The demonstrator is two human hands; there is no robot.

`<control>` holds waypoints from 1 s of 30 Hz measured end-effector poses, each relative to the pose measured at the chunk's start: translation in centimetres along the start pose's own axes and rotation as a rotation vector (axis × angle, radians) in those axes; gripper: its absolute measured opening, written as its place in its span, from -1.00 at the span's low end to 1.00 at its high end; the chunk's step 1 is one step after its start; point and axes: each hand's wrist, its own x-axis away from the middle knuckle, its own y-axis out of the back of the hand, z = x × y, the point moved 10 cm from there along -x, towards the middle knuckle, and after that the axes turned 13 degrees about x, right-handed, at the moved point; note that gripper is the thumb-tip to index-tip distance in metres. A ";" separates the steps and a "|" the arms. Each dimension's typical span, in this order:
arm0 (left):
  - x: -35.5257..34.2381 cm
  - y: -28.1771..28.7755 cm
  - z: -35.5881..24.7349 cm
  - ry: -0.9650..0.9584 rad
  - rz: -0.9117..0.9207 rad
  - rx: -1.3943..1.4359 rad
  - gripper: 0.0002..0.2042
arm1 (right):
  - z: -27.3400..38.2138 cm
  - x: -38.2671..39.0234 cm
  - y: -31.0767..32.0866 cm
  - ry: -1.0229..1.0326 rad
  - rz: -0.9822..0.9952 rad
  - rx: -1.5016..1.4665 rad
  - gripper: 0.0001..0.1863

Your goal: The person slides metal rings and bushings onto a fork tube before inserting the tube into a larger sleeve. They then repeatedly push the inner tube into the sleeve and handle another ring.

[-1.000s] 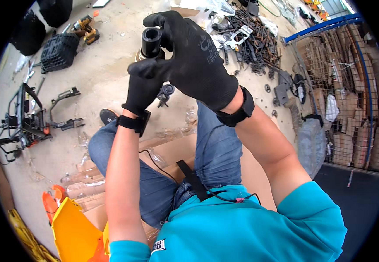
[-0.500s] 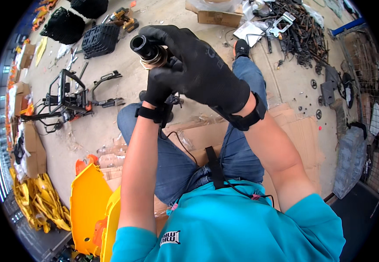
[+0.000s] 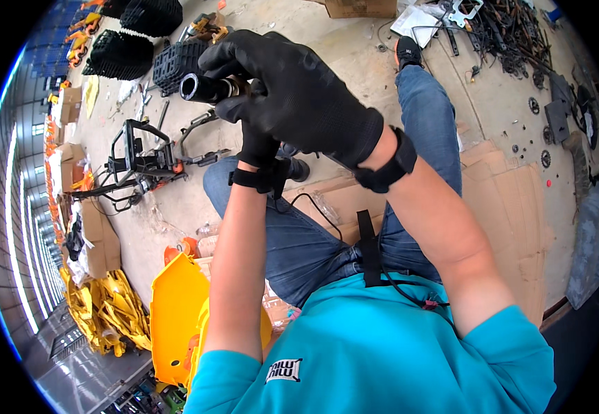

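Raised in front of me is a black tube-shaped part with a round hollow end pointing left and a metal collar behind it. My gloved right hand is closed around it, fingers bent over the top and thumb below. Close beneath is my gloved left hand, mostly behind the right one; its fingers are hidden. Whether the left hand also grips the part does not show. The rest of the part is covered by the gloves.
A black metal frame stands on the floor at left. Black plastic crates and a power drill lie beyond. Yellow panels sit beside my left arm. Flattened cardboard lies under my legs. Metal parts are heaped at far right.
The tube has tilted so its hollow end points more to the left. My right hand has turned and covers more of my left hand. The whole view has shifted left.
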 end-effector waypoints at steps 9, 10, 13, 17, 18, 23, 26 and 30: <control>1.2 -0.1 -0.4 0.031 0.003 -0.007 -0.83 | 0.7 1.8 -0.1 0.018 -0.085 -0.090 -0.25; 1.5 0.0 -0.4 0.038 0.000 -0.010 -0.83 | 0.1 2.3 -0.7 -0.032 -0.103 -0.117 -0.29; 1.6 -0.3 -0.6 0.043 0.003 -0.009 -0.83 | -0.4 2.8 -1.3 -0.106 -0.215 -0.002 -0.35; 2.0 -0.4 -0.7 0.051 0.003 -0.009 -0.82 | 2.0 3.2 1.4 -0.055 -0.351 0.156 -0.31; 2.1 -0.3 -0.7 0.055 0.003 -0.011 -0.82 | 2.0 3.4 1.7 -0.041 -0.348 0.073 -0.33; 2.1 -0.3 -0.5 0.061 0.002 -0.016 -0.82 | -0.8 4.3 -0.2 -0.223 -0.258 -0.010 -0.45; 2.4 -0.2 -0.5 0.070 0.000 -0.019 -0.81 | 0.2 3.8 0.5 -0.174 -0.277 0.012 -0.44; 2.4 -0.3 -0.5 0.069 0.003 -0.015 -0.81 | 0.6 3.2 0.4 -0.054 -0.251 0.009 -0.43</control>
